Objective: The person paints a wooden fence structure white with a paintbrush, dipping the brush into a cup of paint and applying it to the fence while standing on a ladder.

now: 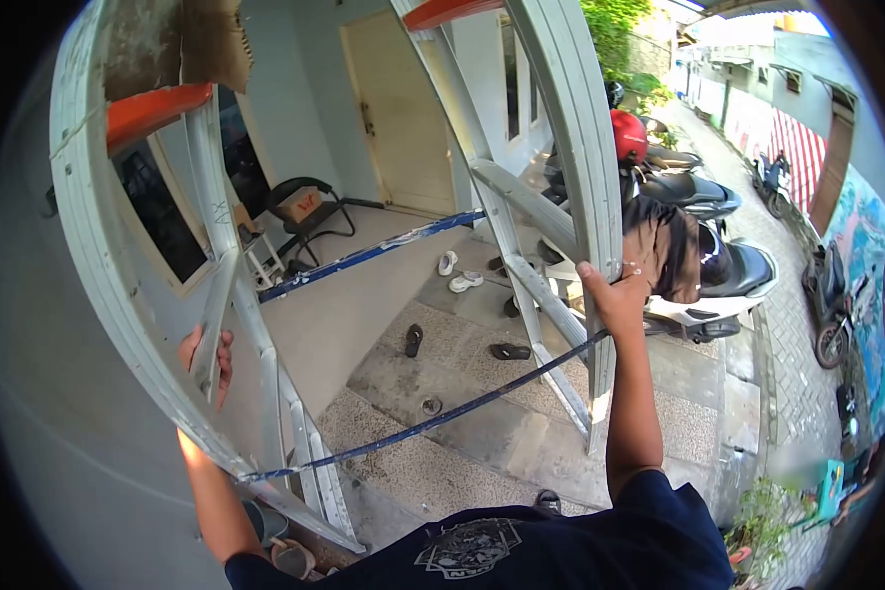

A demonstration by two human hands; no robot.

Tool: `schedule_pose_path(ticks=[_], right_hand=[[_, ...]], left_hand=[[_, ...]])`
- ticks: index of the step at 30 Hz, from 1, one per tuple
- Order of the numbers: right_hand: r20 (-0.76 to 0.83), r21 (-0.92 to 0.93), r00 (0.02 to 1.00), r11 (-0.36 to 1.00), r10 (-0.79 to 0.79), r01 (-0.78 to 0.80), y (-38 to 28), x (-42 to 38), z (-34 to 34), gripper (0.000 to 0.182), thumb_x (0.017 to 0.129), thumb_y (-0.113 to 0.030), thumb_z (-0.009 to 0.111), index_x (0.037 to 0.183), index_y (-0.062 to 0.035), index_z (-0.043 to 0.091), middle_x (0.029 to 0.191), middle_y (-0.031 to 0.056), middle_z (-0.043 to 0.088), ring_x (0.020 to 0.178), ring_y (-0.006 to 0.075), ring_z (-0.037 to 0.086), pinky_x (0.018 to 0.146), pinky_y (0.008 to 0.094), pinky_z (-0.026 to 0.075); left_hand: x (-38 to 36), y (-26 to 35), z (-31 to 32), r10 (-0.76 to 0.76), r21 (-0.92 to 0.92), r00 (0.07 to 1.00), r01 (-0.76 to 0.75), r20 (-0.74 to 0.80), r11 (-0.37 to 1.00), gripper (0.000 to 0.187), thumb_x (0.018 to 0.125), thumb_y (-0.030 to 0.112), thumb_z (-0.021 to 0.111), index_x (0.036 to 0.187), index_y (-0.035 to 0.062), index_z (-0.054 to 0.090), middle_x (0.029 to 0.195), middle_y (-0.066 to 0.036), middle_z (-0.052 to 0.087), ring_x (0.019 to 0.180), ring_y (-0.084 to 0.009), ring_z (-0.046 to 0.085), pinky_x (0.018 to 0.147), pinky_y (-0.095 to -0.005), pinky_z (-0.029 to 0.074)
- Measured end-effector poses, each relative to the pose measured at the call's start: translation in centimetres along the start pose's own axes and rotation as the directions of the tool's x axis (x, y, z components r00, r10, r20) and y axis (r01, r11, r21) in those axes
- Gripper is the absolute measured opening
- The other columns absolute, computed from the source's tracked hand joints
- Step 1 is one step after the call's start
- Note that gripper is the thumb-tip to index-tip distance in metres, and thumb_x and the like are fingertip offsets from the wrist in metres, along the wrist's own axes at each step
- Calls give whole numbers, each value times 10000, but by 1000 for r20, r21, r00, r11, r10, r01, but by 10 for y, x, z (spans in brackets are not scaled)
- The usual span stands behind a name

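A metal ladder (570,128) with two wide rails fills the view in front of me, with blue-painted bars across it and orange parts near its top. My left hand (206,366) is wrapped round a metal brace at the ladder's left side, partly hidden by the rail. At the right rail, my right hand (617,295) grips the metal, its thumb on the near face. A torn brown cardboard piece (182,44) lies over the orange part at the upper left.
A door (403,118) and a black chair (310,221) with a box stand behind the ladder. Sandals (509,351) and white shoes (465,282) lie on the floor. Parked motorbikes (747,270) and a paved alley (801,324) are at right. Potted plants (762,521) stand lower right.
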State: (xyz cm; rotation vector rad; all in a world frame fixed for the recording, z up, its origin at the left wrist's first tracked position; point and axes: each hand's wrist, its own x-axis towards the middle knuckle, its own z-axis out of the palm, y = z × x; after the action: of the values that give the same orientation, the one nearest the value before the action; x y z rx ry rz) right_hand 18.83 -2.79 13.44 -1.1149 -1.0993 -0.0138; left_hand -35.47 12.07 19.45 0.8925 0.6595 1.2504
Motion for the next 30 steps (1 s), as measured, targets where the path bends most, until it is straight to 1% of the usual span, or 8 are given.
schedule_pose_path(ticks=[10, 12, 14, 18, 22, 27, 28, 30], right_hand=[[-145, -185, 988, 983, -50, 22, -102, -56, -44, 561, 823, -253, 853, 1238, 75, 667, 1035, 105, 736, 953, 163, 687, 862, 309, 542], [-202, -242, 977, 970, -69, 19, -125, -71, -57, 674, 837, -449, 801, 1265, 51, 661, 1058, 96, 722, 949, 161, 642, 847, 318, 509], [-228, -182, 973, 983, -46, 4, -150, -89, -76, 569, 808, -243, 853, 1258, 53, 670, 1035, 122, 748, 894, 157, 700, 846, 308, 550], [-325, -206, 943, 979, -78, 10, -195, -136, -114, 633, 769, -368, 897, 1228, 25, 707, 1089, 120, 745, 971, 181, 700, 874, 326, 546], [-463, -325, 880, 944, -106, -58, -232, -174, -156, 712, 714, -464, 912, 1178, 40, 720, 976, 131, 757, 892, 177, 708, 842, 312, 544], [-552, -400, 812, 915, -189, -59, -277, -225, -200, 787, 683, -498, 928, 1196, 59, 711, 993, 173, 768, 920, 220, 740, 844, 332, 564], [-548, -411, 820, 907, -164, -94, -293, -237, -204, 657, 745, -362, 944, 1187, 53, 693, 1030, 106, 740, 945, 156, 686, 863, 301, 537], [-585, -363, 793, 929, -171, -68, -310, -255, -215, 677, 746, -342, 954, 1221, 53, 678, 1060, 111, 738, 985, 159, 684, 896, 308, 535]], left_hand=[[-10, 17, 0, -91, 1, 986, 92, 137, 996, 371, 1046, 270, 601, 1105, -91, 540, 954, -153, 662, 731, -140, 708, 638, -214, 665], [-2, 13, -8, -149, -16, 959, 157, 242, 987, 370, 1056, 267, 582, 1113, -95, 530, 947, -158, 654, 741, -153, 720, 638, -224, 671], [13, 9, -14, -200, -53, 876, 247, 439, 968, 481, 1087, 262, 516, 1345, -128, 401, 1071, -197, 593, 889, -235, 739, 741, -302, 690], [37, -1, 3, -310, -40, 629, 477, 713, 878, 564, 1094, 300, 493, 1430, -128, 341, 1142, -218, 563, 975, -295, 718, 835, -374, 673], [52, -7, 79, -427, 112, 458, 569, 780, 815, 592, 1082, 313, 517, 1444, -116, 330, 1173, -224, 558, 981, -302, 709, 859, -388, 652], [56, -39, 179, -502, 260, 230, 639, 834, 724, 630, 1067, 331, 546, 1463, -102, 316, 1211, -233, 552, 988, -310, 697, 890, -407, 625], [54, -48, 199, -513, 289, 183, 648, 839, 705, 638, 1064, 334, 552, 1467, -99, 314, 1218, -235, 551, 989, -311, 695, 896, -411, 620], [49, -66, 235, -522, 335, 98, 665, 847, 668, 654, 1057, 341, 564, 1474, -94, 308, 1234, -238, 548, 992, -314, 690, 908, -418, 609]])
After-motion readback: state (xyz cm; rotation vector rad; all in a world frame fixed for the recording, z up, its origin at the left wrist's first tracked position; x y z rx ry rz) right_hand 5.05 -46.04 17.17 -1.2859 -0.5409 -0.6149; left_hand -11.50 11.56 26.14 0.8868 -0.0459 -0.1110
